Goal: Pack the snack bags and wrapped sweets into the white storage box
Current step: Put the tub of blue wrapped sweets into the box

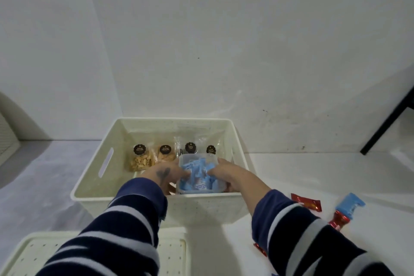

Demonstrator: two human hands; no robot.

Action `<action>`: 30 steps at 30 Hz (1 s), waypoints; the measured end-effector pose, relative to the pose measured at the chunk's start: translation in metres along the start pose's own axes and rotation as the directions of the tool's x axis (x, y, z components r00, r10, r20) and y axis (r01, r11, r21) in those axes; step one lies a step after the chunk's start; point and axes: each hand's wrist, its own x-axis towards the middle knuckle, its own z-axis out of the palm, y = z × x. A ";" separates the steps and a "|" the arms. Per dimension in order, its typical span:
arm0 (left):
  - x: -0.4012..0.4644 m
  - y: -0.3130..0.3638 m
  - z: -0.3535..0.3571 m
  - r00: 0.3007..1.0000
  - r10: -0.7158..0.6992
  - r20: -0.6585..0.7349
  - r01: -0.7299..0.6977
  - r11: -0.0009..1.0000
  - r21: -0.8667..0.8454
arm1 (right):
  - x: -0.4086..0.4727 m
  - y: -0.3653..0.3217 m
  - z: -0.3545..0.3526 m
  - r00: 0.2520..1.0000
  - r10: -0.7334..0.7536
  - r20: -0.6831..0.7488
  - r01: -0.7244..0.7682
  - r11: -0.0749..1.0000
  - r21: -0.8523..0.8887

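Observation:
The white storage box stands in front of me on the white surface. Several clear snack bags with round black labels stand along its far wall. Inside the box, at its near right, is a clear plastic tub filled with blue wrapped sweets. My left hand grips the tub's left side and my right hand grips its right side. Red wrapped sweets and a blue one lie on the surface to the right of the box.
The box's white perforated lid lies flat at the near left, partly under my left sleeve. A white wall rises just behind the box. A dark table leg slants at the far right. Another red wrapper peeks out by my right sleeve.

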 end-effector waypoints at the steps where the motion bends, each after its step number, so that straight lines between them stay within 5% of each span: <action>1: 0.003 -0.002 0.001 1.000 0.017 0.006 -0.016 1.000 -0.008 | 0.003 0.001 0.002 1.000 -0.016 -0.009 0.015 0.995 -0.101; 4: 0.010 -0.007 0.006 0.998 0.060 -0.005 -0.060 0.998 0.032 | 0.007 0.004 0.000 0.950 -0.235 -0.205 0.124 0.887 -0.444; 6: 0.014 -0.009 0.011 0.996 0.073 -0.047 -0.067 0.991 0.115 | 0.008 0.010 -0.007 0.812 -0.487 -0.323 0.217 0.765 -0.606; 8: 0.017 -0.009 0.015 0.992 0.073 -0.100 -0.054 0.982 0.183 | 0.009 0.022 -0.016 0.725 -0.629 -0.281 0.237 0.610 -0.756; 10: 0.020 -0.007 0.016 0.991 0.071 -0.116 -0.043 0.974 0.222 | 0.012 0.036 -0.020 0.757 -0.610 -0.235 0.172 0.533 -0.828; 13: 0.022 -0.001 0.020 0.994 0.039 -0.100 -0.015 0.972 0.235 | 0.017 0.051 -0.022 0.813 -0.528 -0.245 0.135 0.581 -0.803; 24: 0.017 0.021 0.049 0.997 0.047 -0.060 -0.023 0.935 0.353 | 0.026 0.057 -0.024 0.799 -0.547 -0.250 0.215 0.648 -0.730; 30: -0.022 0.037 0.070 0.920 0.356 -0.165 -0.265 0.874 0.407 | 0.002 0.074 -0.041 0.804 -0.551 -0.223 0.350 0.742 -0.572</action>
